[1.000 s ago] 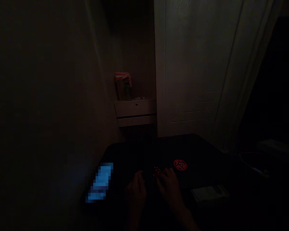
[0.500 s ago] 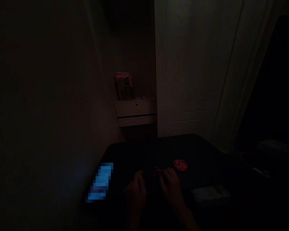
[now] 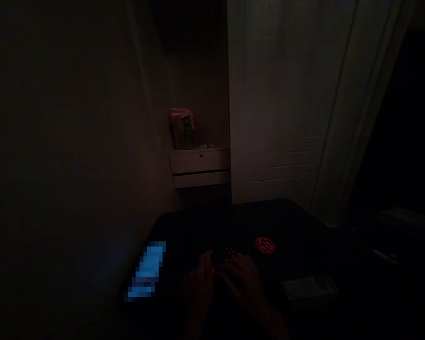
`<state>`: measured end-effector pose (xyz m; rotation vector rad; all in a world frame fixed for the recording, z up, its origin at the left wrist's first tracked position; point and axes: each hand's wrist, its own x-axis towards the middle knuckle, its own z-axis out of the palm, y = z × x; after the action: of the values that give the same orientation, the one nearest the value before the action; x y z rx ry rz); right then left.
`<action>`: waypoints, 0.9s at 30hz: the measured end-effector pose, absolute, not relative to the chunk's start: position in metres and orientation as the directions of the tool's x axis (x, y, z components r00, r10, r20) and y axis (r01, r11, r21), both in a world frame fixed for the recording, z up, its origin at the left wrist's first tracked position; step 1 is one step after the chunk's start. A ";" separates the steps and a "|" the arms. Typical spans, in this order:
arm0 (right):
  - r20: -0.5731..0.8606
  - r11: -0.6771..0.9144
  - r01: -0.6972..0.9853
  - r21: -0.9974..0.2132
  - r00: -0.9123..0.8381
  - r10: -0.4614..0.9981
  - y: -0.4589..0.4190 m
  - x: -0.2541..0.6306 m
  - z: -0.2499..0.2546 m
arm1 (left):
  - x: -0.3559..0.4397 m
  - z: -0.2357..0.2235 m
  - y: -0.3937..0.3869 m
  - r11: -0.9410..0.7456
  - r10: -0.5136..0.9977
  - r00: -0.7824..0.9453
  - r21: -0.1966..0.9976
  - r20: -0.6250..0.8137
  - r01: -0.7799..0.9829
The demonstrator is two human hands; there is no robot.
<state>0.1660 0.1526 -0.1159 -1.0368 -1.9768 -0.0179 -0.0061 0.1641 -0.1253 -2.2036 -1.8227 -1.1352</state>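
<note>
The scene is very dark. My left hand (image 3: 201,276) is above the dark table, fingers curled, with a small red piece (image 3: 213,271) at its fingertips. Reaching in from the right, my right hand (image 3: 241,277) has its fingertips at that same piece, pinched together as far as the dark lets me see. A few small red beads (image 3: 230,250) lie just beyond the right hand's fingers. Farther right rests a round red-rimmed dish (image 3: 265,245) with several red bits inside. Whether a thread or wire runs between the hands is too dark to tell.
A lit phone-like screen (image 3: 147,271), pixelated, lies at the table's left edge. On the right is a pale flat box (image 3: 310,289). Behind the table (image 3: 212,222) stand a drawer unit (image 3: 200,163) with a bag and bottle on top, and a pale wardrobe door (image 3: 279,104).
My right hand has moved left from the loose beads to my left hand's fingertips. A red piece now shows between the two hands. The dish stays in place.
</note>
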 end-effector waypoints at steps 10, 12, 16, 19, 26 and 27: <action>0.778 0.703 0.645 -0.300 -0.261 0.571 0.152 0.152 -0.125 | -0.006 -0.119 0.160 -0.387 0.832 0.068 0.489 0.550 0.782; 0.782 0.696 0.645 -0.317 -0.236 0.576 0.151 0.150 -0.126 | -0.006 -0.119 0.160 -0.376 0.832 0.056 0.488 0.552 0.788; 0.781 0.688 0.647 -0.329 -0.222 0.583 0.151 0.150 -0.127 | -0.004 -0.122 0.161 -0.373 0.818 0.056 0.454 0.572 0.810; 0.785 0.680 0.659 -0.321 -0.217 0.581 0.153 0.151 -0.130 | -0.004 -0.123 0.162 -0.374 0.811 0.069 0.424 0.581 0.825; 0.780 0.649 0.702 -0.294 -0.216 0.587 0.155 0.150 -0.135 | -0.004 -0.122 0.163 -0.354 0.835 0.085 0.412 0.544 0.840; 0.776 0.643 0.708 -0.292 -0.218 0.592 0.155 0.150 -0.135 | -0.004 -0.122 0.163 -0.351 0.835 0.085 0.407 0.544 0.843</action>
<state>0.1502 0.1550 -0.1347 -1.0263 -1.9106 -0.1524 -0.0040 0.1627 -0.1224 -2.3055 -1.7833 -1.1416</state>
